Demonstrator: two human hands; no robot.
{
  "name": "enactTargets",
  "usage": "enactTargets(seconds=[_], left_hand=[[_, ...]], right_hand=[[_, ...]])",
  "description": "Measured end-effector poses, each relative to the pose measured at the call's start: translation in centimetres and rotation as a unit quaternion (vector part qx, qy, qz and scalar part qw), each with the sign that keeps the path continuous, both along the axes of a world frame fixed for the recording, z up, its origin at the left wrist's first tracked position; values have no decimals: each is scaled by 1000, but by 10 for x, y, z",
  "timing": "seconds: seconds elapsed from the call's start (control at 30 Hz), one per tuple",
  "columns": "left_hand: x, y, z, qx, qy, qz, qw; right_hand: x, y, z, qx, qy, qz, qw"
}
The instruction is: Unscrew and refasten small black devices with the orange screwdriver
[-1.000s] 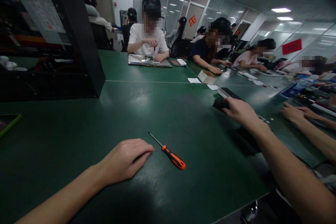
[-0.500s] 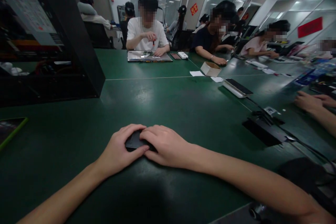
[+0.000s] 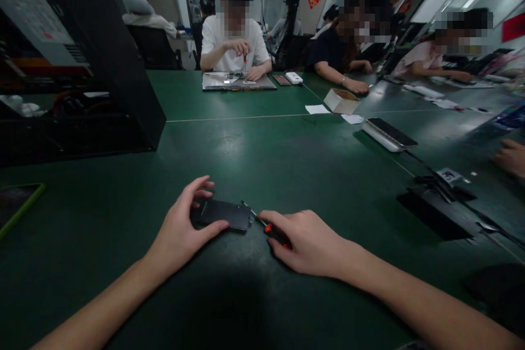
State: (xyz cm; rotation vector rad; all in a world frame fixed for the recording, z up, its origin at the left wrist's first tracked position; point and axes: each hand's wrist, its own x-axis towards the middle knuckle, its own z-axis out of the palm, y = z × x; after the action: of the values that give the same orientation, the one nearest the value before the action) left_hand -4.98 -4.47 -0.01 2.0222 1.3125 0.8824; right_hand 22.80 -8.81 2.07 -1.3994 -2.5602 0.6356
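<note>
Head view, one frame. Left hand (image 3: 184, 229) gripped small black device (image 3: 222, 214), thumb at near edge, fingers curled over far-left corner, prob. to pin it flat on green tabletop (image 3: 262, 158) w/ its right end exposed. Right hand (image 3: 305, 240) closed on orange-handled screwdriver (image 3: 268, 227); shaft lay low, tip touching device's right end. Handle mostly hidden under fingers; tip contact pt too small to read. Device type unclear. Background: white tray w/ phone (image 3: 388, 134), cardboard box (image 3: 341, 100), black cabinet (image 3: 82, 54), green-edged item (image 3: 18, 202) cut off at left. Co-worker's hand (image 3: 511, 157) cut off at right edge.
</note>
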Motion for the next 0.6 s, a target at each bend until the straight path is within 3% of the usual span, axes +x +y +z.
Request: enactTargets(seconds=[0.1,0.27,0.33,0.5,0.6], left_hand=[[-1,4,-4,-47,-63,63,995],[1,6,-4,-108,-147,53,982],[3,4,-2,-98,-124,53,986],[6,-2,-2,-78,44,88,992],[5,-2,-3,-78,43,74,993]], right_hand=[[0,2,-3,4,101,-48,994],[-1,4,-5,-4,228,-116,967],[-4,4,-4,-34,248,-115,961],[-14,1,-8,-78,296,-67,950],[-19,-2,-12,-79,306,-60,947]])
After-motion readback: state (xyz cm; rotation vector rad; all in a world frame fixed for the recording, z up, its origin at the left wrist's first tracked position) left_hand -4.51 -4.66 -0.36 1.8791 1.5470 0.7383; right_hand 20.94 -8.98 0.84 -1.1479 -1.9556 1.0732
